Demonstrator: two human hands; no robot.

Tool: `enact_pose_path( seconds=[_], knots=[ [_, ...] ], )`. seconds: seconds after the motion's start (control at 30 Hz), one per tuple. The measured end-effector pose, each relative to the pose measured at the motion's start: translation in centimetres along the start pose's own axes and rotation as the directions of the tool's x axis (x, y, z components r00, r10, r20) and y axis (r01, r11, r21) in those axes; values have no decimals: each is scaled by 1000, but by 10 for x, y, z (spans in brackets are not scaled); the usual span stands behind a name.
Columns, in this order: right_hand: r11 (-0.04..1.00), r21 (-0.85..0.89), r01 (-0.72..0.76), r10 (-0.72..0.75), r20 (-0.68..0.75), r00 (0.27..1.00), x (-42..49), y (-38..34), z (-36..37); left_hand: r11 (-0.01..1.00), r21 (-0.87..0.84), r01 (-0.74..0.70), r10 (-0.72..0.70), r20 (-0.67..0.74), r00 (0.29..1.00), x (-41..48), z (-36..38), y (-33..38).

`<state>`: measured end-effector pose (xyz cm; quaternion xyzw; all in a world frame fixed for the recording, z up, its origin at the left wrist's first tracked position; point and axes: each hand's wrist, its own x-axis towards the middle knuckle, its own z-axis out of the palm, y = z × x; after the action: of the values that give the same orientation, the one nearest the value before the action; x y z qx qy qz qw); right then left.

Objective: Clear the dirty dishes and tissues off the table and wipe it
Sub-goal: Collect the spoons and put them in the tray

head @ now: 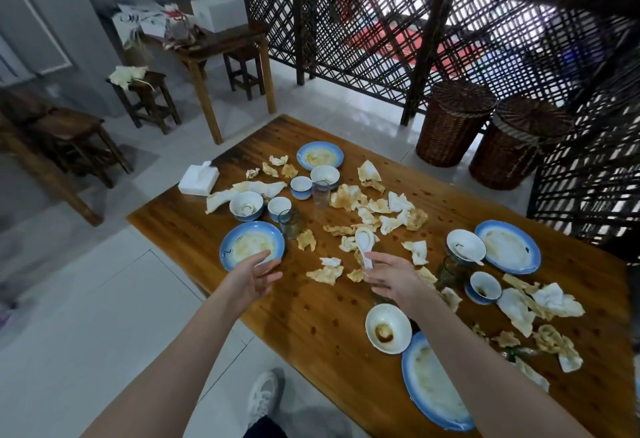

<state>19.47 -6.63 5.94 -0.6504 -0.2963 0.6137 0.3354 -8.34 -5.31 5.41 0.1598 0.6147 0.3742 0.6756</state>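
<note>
Spoon (364,241) sits pinched by its handle in your right hand (391,280), over the middle of the table (311,326). It is hard, slippery and can break, so grip the handle firmly. Your left hand (252,276) is open by the plate (229,247) at 9 o'clock. Light, soft tissues (325,273) lie all around; a glass (290,224) stands at 10 o'clock.

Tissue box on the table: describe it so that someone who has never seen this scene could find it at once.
Start at the long wooden table and follow its left edge away from the camera, past the blue-rimmed plate. The tissue box sits at that edge. It is the only clean white rectangular block, with one tissue standing up from its top, unlike the crumpled tissues scattered across the wood.
</note>
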Motion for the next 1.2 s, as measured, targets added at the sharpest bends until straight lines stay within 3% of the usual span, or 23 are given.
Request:
enact_pose_path(
  seconds=[0.5,0.73,0.87,1.2],
  knots=[
    [995,57,-82,90,-150,985,87,-59,89,992,104,65,-69,34,997,118,-50,97],
    [988,84,-127,143,-230,963,118,-63,116,987,89,133,-135,23,991,177,-66,106],
    [984,111,-142,166,-244,956,121,-53,121,981,95,171,-179,90,980,209,-69,108],
    [968,194,-157,208,-281,937,116,-36,117,961,198,191,-224,159,962,223,-59,115]
  ],
)
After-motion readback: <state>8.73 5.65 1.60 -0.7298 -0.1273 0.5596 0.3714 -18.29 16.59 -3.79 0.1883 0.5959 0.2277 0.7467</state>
